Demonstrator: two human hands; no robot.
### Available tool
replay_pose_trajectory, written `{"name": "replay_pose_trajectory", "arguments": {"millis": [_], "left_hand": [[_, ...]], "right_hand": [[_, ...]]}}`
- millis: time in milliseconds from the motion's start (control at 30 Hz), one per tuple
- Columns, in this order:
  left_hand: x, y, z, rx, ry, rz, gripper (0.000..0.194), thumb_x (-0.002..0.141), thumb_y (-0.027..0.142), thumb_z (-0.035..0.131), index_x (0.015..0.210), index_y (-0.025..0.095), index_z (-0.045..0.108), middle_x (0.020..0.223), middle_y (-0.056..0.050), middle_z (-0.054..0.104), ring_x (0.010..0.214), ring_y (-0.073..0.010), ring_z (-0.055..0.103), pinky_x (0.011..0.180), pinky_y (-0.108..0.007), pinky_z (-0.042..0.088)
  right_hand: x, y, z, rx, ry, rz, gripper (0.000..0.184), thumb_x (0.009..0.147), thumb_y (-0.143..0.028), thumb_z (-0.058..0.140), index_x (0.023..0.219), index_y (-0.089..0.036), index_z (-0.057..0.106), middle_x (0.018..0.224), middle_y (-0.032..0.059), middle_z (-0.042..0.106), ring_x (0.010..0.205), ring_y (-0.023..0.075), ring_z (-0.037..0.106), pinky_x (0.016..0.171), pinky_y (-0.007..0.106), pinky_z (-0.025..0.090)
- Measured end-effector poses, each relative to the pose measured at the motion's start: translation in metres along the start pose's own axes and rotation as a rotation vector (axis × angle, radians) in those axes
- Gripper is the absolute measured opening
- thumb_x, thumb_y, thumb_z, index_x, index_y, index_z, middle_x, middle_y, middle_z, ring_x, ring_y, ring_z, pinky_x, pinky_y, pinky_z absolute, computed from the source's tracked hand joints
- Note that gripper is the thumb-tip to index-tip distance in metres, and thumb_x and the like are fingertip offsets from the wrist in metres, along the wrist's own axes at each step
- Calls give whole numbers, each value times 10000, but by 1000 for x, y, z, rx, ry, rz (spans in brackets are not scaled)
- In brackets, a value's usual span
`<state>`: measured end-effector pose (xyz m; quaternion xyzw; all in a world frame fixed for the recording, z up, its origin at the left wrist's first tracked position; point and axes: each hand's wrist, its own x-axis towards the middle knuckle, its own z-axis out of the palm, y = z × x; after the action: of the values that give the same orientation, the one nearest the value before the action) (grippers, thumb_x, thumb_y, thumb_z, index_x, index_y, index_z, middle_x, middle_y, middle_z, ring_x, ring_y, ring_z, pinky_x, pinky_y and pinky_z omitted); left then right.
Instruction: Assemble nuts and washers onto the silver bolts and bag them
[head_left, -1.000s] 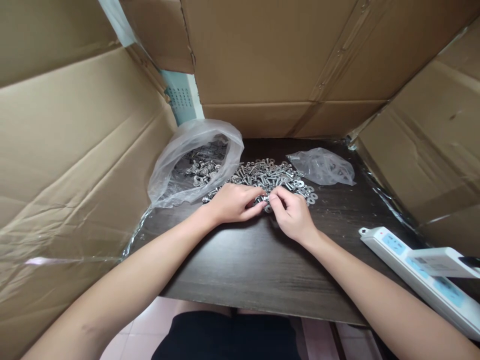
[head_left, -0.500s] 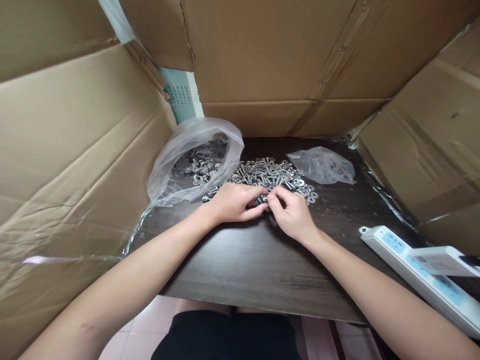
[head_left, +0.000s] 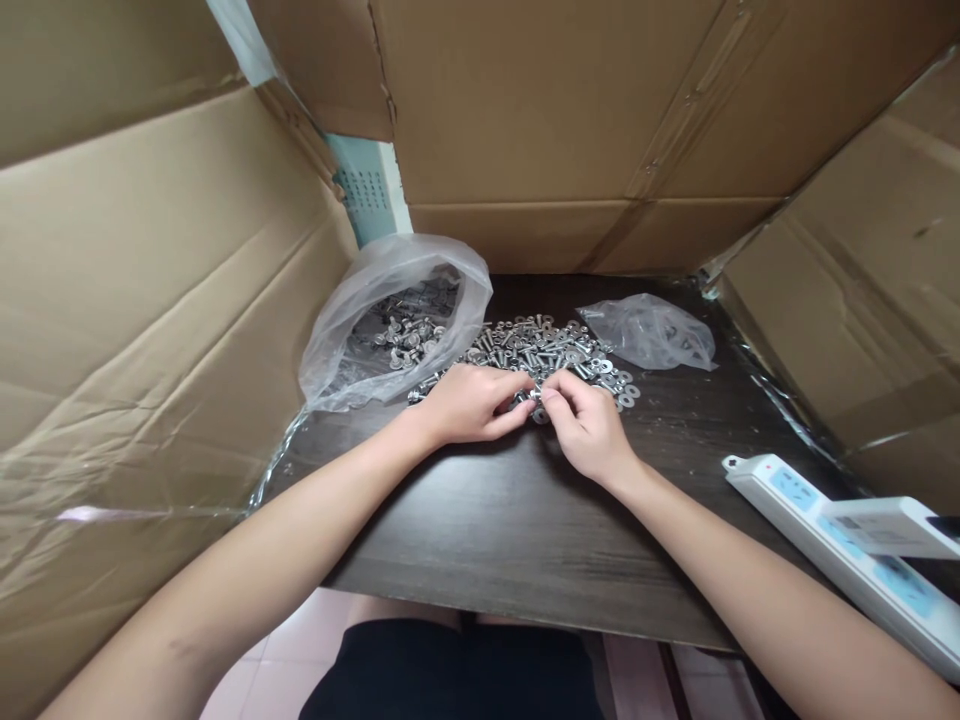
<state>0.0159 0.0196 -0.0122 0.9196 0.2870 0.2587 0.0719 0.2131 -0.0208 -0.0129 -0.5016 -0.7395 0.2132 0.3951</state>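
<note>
My left hand [head_left: 469, 402] and my right hand [head_left: 583, 423] meet fingertip to fingertip over the near edge of a heap of small metal screws and washers [head_left: 544, 348] on a dark wooden table [head_left: 517, 530]. Both hands are pinched around one small metal fastener [head_left: 529, 398] held between them. An open clear plastic bag [head_left: 390, 325] with more metal fasteners inside lies just left of the heap, close to my left hand. A smaller crumpled plastic bag [head_left: 651, 333] lies right of the heap.
Brown cardboard sheets stand as walls on the left [head_left: 150, 300], at the back [head_left: 570, 130] and on the right [head_left: 870, 300]. A white power strip [head_left: 840, 545] with a flat white device on it lies at the table's right edge.
Both hands stay pinched on the small fastener with only slight finger movement. The view has shifted a little.
</note>
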Motion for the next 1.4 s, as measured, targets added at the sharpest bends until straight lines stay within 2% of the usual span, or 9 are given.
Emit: {"name": "replay_pose_trajectory", "arguments": {"millis": [167,433,633,733,933,1133,1400], "left_hand": [[0,-1,0,6,-6,-4,239,969,360,499,1006,191,664,683,6,691,614,-149,646,557,-256,380],[0,0,-1,-8,-5,-2,236,967,353,506,1011,190,669,680,8,686,611,-145,640,555,-250,378],[0,0,0,-3,10,16,241,981,351,491,1008,188,666,680,4,682,601,-143,629,556,-246,381],[0,0,0,4,14,13,255,986,353,485,1023,186,673,685,-4,688,610,-148,635,558,-246,385],[-1,0,1,43,30,14,272,1001,357,469,1030,187,679,705,-14,699,623,-159,653,560,-261,396],[0,1,0,67,27,22,272,1008,358,465,1017,184,674,722,-23,706,648,-168,666,561,-263,397],[-1,0,0,63,20,25,278,1013,367,462,999,186,672,719,-20,707,648,-167,668,557,-262,387]], "right_hand": [[0,0,0,2,-19,-15,270,972,-323,459,733,-212,515,579,-31,518,515,124,459,547,253,358],[0,-1,2,-14,-6,-27,363,996,-338,450,656,-219,404,547,-47,405,500,110,391,524,261,298],[-1,0,3,-16,-6,-4,382,1005,-361,449,653,-219,405,549,-44,406,509,116,402,538,269,299],[-1,0,1,-13,-17,34,393,1017,-376,425,658,-218,432,562,-32,458,524,126,438,559,277,317],[0,0,-2,3,-33,59,287,979,-349,439,738,-216,520,594,-26,536,555,142,500,600,277,369],[0,0,-1,3,-37,52,171,905,-300,498,759,-216,525,571,-41,516,515,131,461,549,264,349],[0,0,-1,4,-52,18,260,960,-327,468,729,-213,507,571,-37,491,521,127,444,547,261,340]]}}
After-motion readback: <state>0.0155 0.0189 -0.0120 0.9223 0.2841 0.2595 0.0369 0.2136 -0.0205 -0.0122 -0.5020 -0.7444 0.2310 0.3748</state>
